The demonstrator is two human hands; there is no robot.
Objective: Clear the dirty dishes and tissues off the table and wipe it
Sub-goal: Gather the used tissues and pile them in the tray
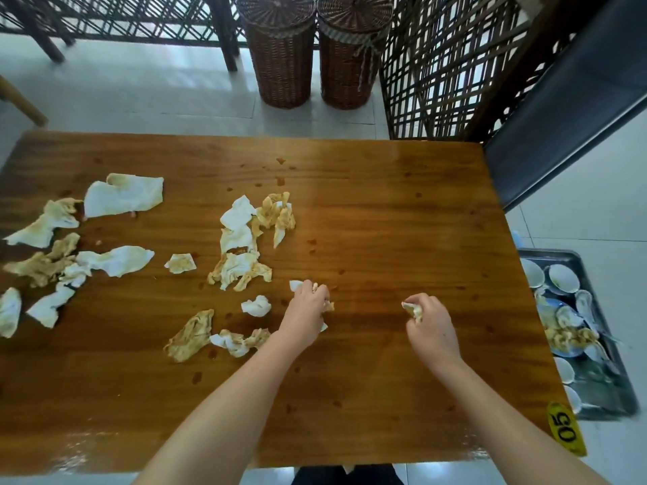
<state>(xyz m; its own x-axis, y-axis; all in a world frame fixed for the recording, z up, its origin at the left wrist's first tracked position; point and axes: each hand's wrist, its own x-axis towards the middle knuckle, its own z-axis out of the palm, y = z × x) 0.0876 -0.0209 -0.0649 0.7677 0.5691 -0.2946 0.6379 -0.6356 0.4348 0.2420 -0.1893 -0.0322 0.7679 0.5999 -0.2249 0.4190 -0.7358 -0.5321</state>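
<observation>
We see a wooden desk [385, 211] with stained tissues [241, 246] strewn across its left half. Near the desk's front centre, the left hand [310, 302] curls around a crumpled tissue [296, 285], and the right hand [430, 320] grips another wad [413, 311]. A tray [602, 390] of dirty dishes [563, 278] sits beside the desk's right edge.

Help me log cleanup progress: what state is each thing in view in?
Left hand: grips a crumpled stained tissue.
Right hand: grips another stained tissue wad.
Glossy brown wooden table: spotted with sauce, unwiped.
Scattered white paper tissues: crumpled, stained, lying on the table.
Grey metal tray: beside the table, loaded with dirty white bowls and spoons.
Two brown wicker baskets: upright, lidded.
</observation>
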